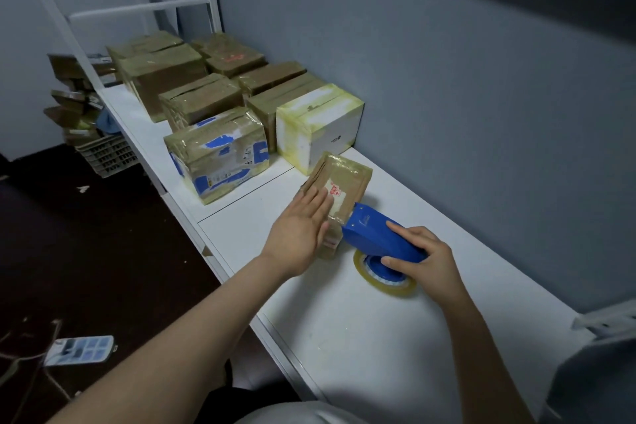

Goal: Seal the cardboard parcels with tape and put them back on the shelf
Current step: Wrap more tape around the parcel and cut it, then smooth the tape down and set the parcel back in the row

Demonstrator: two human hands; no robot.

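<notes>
fingers [318,208] of the left hand [301,234] lie straight and pressed together, flat on top of the small flat brown cardboard parcel [346,177]. it rests on the white bench [361,337], just in front of the white cardboard box [320,124] edged with yellowed tape. the right hand [426,263] has its fingers curled round the blue plastic tape dispenser [378,234], whose nose touches the parcel's near end, with the roll of clear yellowish tape [387,280] low against the bench beneath it. the parcel looks light and only downward pressure holds it, so a pull on the dispenser could drag or swing it out from under the palm and leave the strip crooked or wrinkled. with the dispenser tipped over as it is, the tape may meet the cardboard at an angle, fold on itself or miss the seam. the left fingertips sit close to the nose, where the cutting edge probably is, so a slip could nick them. a hard shove forward could knock the parcel into the white box.
</notes>
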